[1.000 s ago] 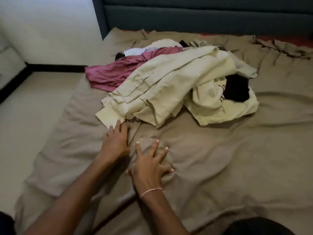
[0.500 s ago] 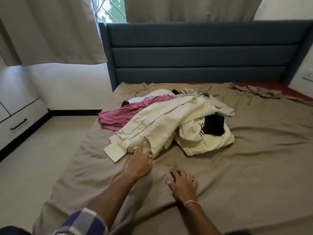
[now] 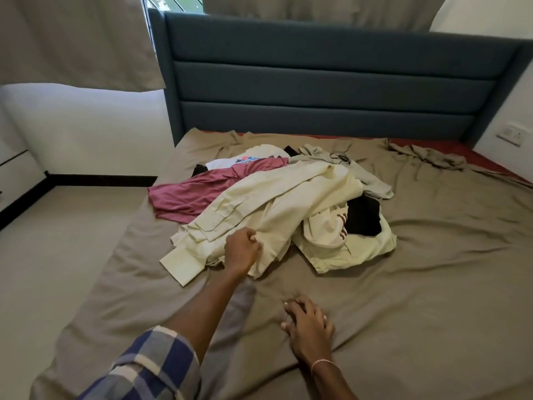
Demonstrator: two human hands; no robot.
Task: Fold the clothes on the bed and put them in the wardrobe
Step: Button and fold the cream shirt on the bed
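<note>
Cream shirt point(image 3: 274, 203) clenched in curled left hand point(image 3: 242, 251); right hand point(image 3: 308, 324) flat on sheet point(image 3: 403, 284)

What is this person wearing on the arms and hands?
A blue, white and grey checked sleeve covers the upper left arm; the forearm is bare. The right wrist carries a thin pale bracelet. Both the left hand and right hand are ungloved.

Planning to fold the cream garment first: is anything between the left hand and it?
Nothing visible: the left hand pinches the cream garment at its near edge, and that garment lies over the maroon garment.
</note>
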